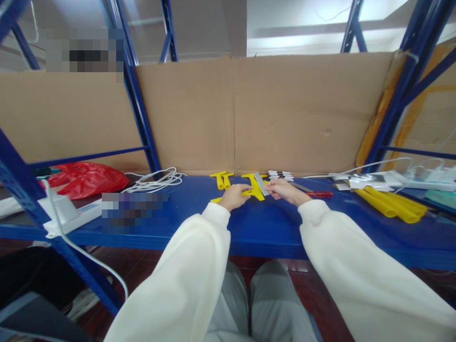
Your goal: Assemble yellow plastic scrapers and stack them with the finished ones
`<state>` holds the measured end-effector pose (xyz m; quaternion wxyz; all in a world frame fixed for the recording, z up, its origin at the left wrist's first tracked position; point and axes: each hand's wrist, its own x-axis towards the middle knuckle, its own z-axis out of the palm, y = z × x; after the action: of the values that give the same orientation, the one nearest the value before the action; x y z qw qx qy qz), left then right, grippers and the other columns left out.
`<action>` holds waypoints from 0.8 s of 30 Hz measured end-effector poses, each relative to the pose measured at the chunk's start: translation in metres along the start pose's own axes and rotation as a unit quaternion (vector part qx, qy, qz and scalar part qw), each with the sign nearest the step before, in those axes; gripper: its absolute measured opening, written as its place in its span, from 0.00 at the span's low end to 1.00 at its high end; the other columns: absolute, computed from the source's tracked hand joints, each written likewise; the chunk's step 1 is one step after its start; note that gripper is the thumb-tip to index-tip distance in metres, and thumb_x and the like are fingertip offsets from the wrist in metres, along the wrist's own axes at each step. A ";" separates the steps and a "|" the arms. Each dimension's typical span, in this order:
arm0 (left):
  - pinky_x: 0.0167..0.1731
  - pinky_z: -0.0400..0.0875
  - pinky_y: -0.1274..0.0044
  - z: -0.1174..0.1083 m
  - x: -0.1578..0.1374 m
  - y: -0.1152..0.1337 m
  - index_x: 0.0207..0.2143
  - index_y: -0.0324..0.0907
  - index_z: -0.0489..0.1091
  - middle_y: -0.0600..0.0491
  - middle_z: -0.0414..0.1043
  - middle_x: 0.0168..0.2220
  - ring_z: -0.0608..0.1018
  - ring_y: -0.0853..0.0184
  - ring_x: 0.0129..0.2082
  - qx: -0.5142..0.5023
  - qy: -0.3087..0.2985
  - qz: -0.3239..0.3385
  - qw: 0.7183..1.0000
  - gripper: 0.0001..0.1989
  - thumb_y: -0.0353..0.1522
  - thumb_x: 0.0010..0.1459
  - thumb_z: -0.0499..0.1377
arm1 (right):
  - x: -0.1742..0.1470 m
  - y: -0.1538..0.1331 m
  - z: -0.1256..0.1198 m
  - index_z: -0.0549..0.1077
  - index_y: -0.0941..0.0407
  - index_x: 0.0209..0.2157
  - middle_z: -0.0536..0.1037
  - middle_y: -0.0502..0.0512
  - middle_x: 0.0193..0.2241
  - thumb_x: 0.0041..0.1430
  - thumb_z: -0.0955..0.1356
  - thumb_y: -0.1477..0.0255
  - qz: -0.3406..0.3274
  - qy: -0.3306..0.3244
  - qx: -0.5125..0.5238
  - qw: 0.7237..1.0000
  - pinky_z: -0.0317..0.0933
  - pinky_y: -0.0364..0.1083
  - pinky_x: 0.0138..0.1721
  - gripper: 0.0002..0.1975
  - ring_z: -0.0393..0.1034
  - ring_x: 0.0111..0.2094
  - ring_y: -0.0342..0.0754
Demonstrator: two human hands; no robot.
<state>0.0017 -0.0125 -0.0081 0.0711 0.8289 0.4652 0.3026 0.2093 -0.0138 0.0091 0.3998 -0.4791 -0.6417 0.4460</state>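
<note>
My left hand [235, 195] is closed around a yellow T-shaped plastic scraper handle [257, 193], its wide end facing right. Between the fingers of my right hand [284, 190] is a flat silver metal blade [261, 183], tilted against the wide end of that handle. Just behind lies another yellow T-shaped piece [248, 176], partly covered by the blade. Two more yellow T-shaped handles [221, 181] rest at the back, left of my hands. A stack of small white-and-black pieces [280, 175] sits behind my right hand.
A red-handled tool [319, 194] lies right of my right hand. Yellow tubes [392, 203] are farther right on the blue shelf [270, 232]. Coiled white cable [156, 180], a red plastic bag [89, 179] and a power strip [80, 219] are at left. Cardboard [302, 114] walls the back.
</note>
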 end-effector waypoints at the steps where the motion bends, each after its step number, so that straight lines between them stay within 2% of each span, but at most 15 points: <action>1: 0.56 0.67 0.74 0.000 0.000 0.000 0.50 0.43 0.77 0.50 0.78 0.51 0.78 0.62 0.52 -0.007 0.004 0.006 1.000 0.19 0.28 0.55 0.63 | -0.001 0.000 0.003 0.61 0.56 0.18 0.58 0.43 0.13 0.49 0.74 0.68 0.009 -0.016 -0.007 1.000 0.43 0.36 0.16 0.19 0.48 0.15 0.34; 4: 0.56 0.68 0.73 0.000 0.000 0.002 0.51 0.42 0.76 0.49 0.77 0.51 0.78 0.62 0.52 -0.024 0.015 0.013 1.000 0.20 0.26 0.54 0.63 | -0.005 0.002 0.005 0.63 0.57 0.18 0.60 0.44 0.13 0.53 0.72 0.68 0.026 -0.027 -0.029 0.999 0.41 0.36 0.15 0.17 0.49 0.14 0.34; 11: 0.56 0.69 0.72 -0.004 -0.001 0.005 0.51 0.43 0.76 0.49 0.78 0.51 0.78 0.61 0.51 -0.024 0.022 0.016 0.999 0.21 0.26 0.53 0.64 | -0.010 0.002 0.008 0.66 0.58 0.18 0.64 0.47 0.13 0.57 0.70 0.70 0.005 -0.041 -0.044 0.998 0.42 0.36 0.14 0.16 0.51 0.14 0.35; 17: 0.56 0.68 0.72 -0.002 0.001 0.002 0.58 0.42 0.70 0.46 0.75 0.54 0.76 0.60 0.53 -0.053 0.013 0.030 0.998 0.29 0.24 0.53 0.64 | -0.011 0.001 0.010 0.66 0.58 0.18 0.64 0.46 0.13 0.57 0.68 0.74 0.008 -0.037 -0.046 0.998 0.43 0.36 0.13 0.15 0.52 0.12 0.34; 24: 0.51 0.69 0.73 -0.006 -0.002 0.004 0.59 0.50 0.69 0.50 0.73 0.44 0.77 0.64 0.45 0.075 -0.019 0.066 0.995 0.24 0.28 0.61 0.58 | -0.013 0.000 0.009 0.65 0.57 0.19 0.65 0.46 0.12 0.55 0.69 0.74 -0.005 -0.035 -0.034 0.999 0.46 0.37 0.13 0.14 0.53 0.13 0.35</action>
<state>0.0006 -0.0177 -0.0029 -0.0020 0.8663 0.4294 0.2550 0.2037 -0.0284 0.0050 0.3627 -0.4730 -0.6724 0.4388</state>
